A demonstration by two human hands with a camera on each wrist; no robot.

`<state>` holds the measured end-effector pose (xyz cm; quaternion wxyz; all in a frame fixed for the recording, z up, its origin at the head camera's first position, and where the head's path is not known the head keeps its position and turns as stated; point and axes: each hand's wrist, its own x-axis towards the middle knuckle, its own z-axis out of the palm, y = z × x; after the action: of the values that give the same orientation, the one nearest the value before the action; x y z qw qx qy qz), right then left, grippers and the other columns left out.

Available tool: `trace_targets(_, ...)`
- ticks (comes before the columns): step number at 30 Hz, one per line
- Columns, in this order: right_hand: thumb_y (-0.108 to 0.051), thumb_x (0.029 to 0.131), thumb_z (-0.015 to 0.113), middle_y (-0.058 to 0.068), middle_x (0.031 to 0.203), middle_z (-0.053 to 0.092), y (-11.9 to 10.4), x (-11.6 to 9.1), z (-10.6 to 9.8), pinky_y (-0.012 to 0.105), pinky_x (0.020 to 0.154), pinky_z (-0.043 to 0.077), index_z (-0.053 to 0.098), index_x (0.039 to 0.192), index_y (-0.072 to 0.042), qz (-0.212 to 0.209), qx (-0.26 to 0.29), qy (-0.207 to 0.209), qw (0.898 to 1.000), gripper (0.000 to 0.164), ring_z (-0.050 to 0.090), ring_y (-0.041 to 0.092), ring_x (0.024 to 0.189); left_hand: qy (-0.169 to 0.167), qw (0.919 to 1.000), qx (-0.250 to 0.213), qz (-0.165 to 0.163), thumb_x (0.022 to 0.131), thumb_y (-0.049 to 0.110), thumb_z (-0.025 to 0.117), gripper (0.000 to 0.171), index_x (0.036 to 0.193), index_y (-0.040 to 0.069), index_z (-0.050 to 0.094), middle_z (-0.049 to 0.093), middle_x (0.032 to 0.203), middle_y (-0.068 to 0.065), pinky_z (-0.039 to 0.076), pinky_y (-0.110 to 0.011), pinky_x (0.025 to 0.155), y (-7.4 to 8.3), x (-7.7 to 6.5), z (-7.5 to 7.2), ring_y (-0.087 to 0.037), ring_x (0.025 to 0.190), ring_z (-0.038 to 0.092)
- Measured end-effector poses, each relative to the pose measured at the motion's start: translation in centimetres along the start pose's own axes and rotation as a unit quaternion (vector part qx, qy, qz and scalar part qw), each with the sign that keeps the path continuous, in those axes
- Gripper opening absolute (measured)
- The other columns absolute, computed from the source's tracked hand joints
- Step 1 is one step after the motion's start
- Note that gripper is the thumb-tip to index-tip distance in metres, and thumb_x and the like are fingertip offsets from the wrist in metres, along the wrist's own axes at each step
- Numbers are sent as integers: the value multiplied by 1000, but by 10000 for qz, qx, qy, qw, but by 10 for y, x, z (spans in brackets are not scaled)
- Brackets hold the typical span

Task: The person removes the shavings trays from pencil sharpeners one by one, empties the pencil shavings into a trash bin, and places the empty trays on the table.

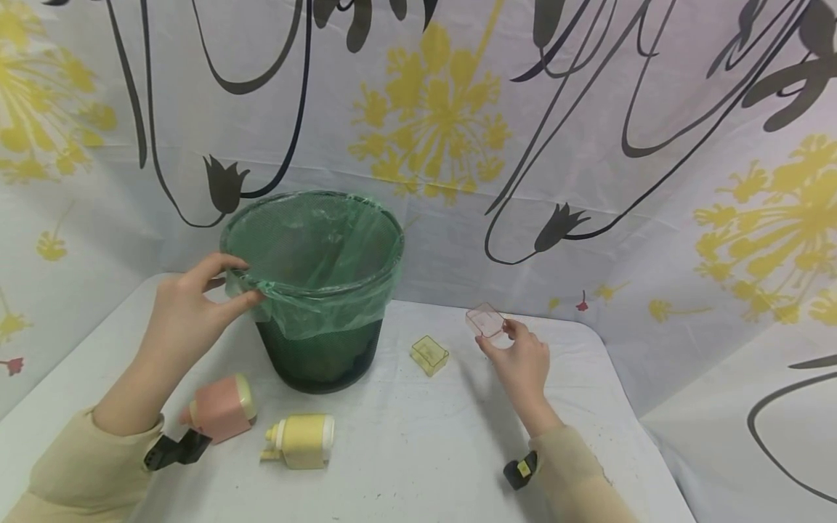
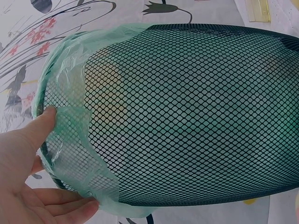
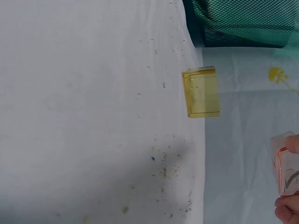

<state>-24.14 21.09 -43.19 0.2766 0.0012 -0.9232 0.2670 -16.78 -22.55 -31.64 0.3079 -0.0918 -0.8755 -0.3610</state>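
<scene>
A dark mesh trash bin (image 1: pixel 320 363), lined with a green plastic bag (image 1: pixel 307 319) folded over its rim, stands at the back of the table. My left hand (image 1: pixel 192 301) holds the bin's lined rim on its left side; the left wrist view shows the thumb and fingers (image 2: pixel 74 210) against the bag. Farther right, my right hand (image 1: pixel 526 356) pinches a small clear box with pinkish edges (image 1: pixel 484 319) between thumb and fingers, raised above the table. In the right wrist view only fingertips and part of this box (image 3: pixel 287 170) show. A clear yellow box (image 1: pixel 429 354) sits between bin and right hand.
Near the left forearm lie a pink bottle-like container (image 1: pixel 222 408) and a yellow one (image 1: pixel 304 442), both on their sides. White cloth covers the table (image 1: pixel 418 465). A patterned curtain (image 1: pixel 458 240) hangs behind it. Small dark specks dot the cloth (image 3: pixel 163 168).
</scene>
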Motion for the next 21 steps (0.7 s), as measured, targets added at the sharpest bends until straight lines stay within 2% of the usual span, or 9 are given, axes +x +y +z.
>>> trace_targets(8, -37, 73, 83, 20, 107, 67, 8, -9, 6, 50, 87, 36, 60, 115, 4, 278, -51, -257, 9993, 63, 62, 36, 98, -2, 10000, -4, 20, 77, 8, 80, 38, 110, 4, 62, 67, 101, -21, 48, -60, 73, 0, 0, 0, -49, 97, 60)
trace_targets(21, -44, 72, 82, 21, 104, 68, 17, -20, 14, 50, 83, 42, 60, 113, 3, 540, -152, -548, 9969, 66, 63, 41, 95, 25, 10000, -13, 61, 76, 8, 81, 38, 110, 4, 63, 68, 95, -19, 49, -59, 73, -1, 0, 1, -49, 97, 60)
